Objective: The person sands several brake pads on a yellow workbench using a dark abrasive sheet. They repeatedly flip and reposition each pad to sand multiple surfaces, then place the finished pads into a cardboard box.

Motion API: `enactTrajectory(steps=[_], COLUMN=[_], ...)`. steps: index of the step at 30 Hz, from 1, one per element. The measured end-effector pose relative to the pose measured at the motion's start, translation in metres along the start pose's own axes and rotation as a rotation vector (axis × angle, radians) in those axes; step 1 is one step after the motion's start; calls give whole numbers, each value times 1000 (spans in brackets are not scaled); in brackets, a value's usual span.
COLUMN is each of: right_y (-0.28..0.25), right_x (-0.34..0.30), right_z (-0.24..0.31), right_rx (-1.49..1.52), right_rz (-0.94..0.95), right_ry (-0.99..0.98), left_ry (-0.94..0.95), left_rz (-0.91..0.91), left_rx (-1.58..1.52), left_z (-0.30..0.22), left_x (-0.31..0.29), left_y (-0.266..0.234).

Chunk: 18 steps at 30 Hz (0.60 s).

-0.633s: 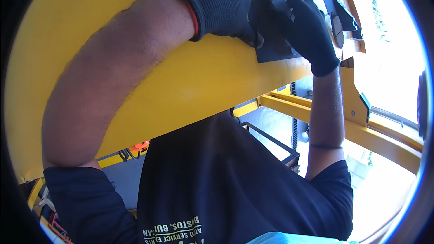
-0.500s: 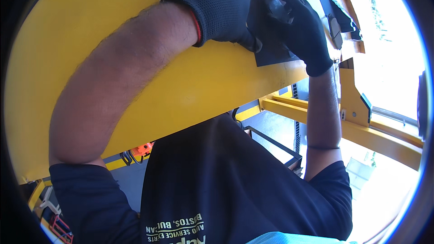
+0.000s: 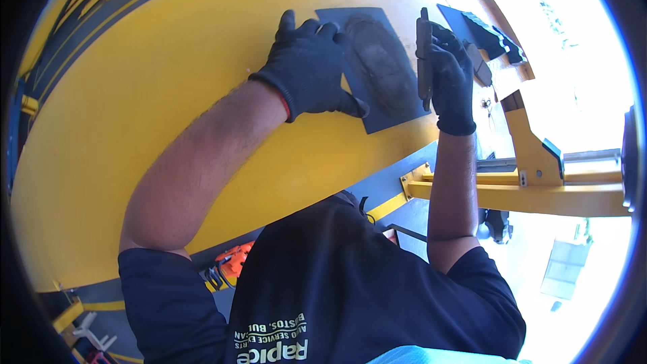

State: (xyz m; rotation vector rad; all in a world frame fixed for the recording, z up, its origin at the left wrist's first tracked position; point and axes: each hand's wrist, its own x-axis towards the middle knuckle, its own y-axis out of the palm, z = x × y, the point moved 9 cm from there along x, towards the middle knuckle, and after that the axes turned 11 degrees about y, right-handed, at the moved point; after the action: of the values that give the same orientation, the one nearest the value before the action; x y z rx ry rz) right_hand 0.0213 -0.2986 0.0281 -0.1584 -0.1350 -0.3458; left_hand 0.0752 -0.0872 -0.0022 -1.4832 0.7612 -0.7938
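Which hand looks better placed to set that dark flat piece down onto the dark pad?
Probably the right hand: it already holds the flat piece on edge beside the dark pad. The left hand lies spread on the pad.

No packages, labels, signs or screens visible.

Vehicle workshop; yellow lift arm
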Motion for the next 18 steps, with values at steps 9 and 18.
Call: enactTrajectory(steps=[9,18], right_y=[7,-16], right_x=[-22,-50], right_z=[-25,-33], right_rx=[1429,1529], right_rz=[390,558], right_ry=[277,212], left_ry=[83,138], left_rz=[19,-247], left_rx=[-55,-538], left_z=[-4,-9], left_x=[-2,8], left_y=[0,-51])
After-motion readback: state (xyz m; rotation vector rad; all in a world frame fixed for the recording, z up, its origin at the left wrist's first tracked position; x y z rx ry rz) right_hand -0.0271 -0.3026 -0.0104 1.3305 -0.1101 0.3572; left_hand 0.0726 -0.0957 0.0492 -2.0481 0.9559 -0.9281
